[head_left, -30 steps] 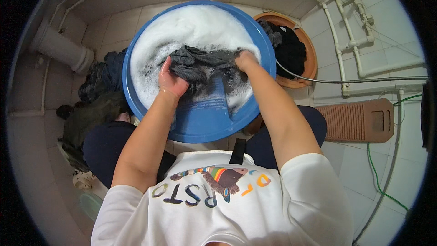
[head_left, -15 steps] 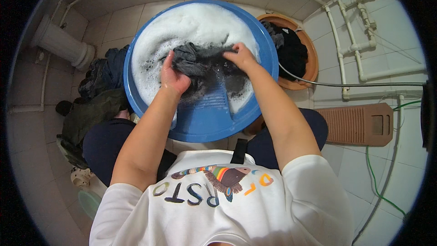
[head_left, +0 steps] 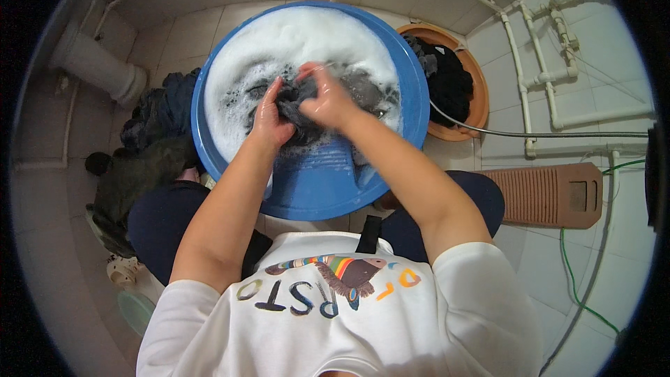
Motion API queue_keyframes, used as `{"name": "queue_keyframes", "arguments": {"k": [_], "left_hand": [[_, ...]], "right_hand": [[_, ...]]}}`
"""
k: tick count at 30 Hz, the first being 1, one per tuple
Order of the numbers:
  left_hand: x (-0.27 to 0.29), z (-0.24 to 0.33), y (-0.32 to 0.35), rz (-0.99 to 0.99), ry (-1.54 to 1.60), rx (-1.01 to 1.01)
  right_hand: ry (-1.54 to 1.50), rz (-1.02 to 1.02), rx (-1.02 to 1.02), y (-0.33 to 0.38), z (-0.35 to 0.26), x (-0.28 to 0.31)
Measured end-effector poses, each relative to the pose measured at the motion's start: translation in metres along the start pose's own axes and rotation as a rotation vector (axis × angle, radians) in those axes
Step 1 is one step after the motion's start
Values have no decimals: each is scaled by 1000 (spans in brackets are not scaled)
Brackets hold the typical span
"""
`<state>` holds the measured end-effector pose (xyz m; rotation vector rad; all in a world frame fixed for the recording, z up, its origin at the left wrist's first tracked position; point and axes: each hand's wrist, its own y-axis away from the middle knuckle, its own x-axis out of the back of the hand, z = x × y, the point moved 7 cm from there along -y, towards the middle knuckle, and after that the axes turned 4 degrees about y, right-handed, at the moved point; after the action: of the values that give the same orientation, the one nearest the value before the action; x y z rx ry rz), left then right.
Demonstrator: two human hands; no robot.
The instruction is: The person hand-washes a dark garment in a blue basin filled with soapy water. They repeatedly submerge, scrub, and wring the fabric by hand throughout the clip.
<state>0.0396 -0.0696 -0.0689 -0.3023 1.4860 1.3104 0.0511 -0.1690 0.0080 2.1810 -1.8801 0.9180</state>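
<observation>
A bundle of wet dark grey cloth (head_left: 296,113) is bunched between my two hands, over the foamy water of a large round blue basin (head_left: 314,208). My left hand (head_left: 269,120) grips the bundle's left side, thumb toward me. From the right, my right hand (head_left: 328,101) curls around the cloth with its fingers bent, slightly blurred by motion. Just below the hands, a ridged washboard slope (head_left: 315,160) moulded into the basin shows. Thick white suds (head_left: 307,35) cover the far side, hiding what lies under them.
An orange-brown basin (head_left: 480,101) with dark clothes (head_left: 447,84) stands at the back right. Dark clothes (head_left: 157,115) are heaped at the left. A brown washboard (head_left: 541,195) lies at the right. A metal hose (head_left: 544,134) and white pipes (head_left: 534,49) run along the right side.
My right hand has moved left, in toward my left hand, and the stretched cloth is now bunched between them. My left hand has hardly moved.
</observation>
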Motion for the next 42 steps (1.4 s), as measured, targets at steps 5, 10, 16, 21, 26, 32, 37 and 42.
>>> {"name": "queue_keyframes", "arguments": {"k": [5, 10, 16, 21, 26, 32, 37, 42], "left_hand": [[24, 2, -7, -80, -552, 42], [2, -21, 10, 163, -228, -90], [16, -16, 4, -390, -360, -470], [-34, -44, 10, -316, 123, -91], [-29, -30, 20, -2, -230, 26], [7, 9, 1, 150, -210, -245], [10, -1, -3, 39, -250, -149], [19, 0, -15, -27, -131, -52]], "right_hand": [[264, -114, 382, 32, -85, -32], [273, 204, -126, 15, -1, 4], [186, 92, 163, 27, -65, -19], [282, 264, 171, 19, -18, -1], [469, 157, -579, 22, 96, 53], [841, -617, -700, 39, 172, 38], [312, -81, -623, 15, 95, 47], [141, 77, 124, 13, -23, -17]]}}
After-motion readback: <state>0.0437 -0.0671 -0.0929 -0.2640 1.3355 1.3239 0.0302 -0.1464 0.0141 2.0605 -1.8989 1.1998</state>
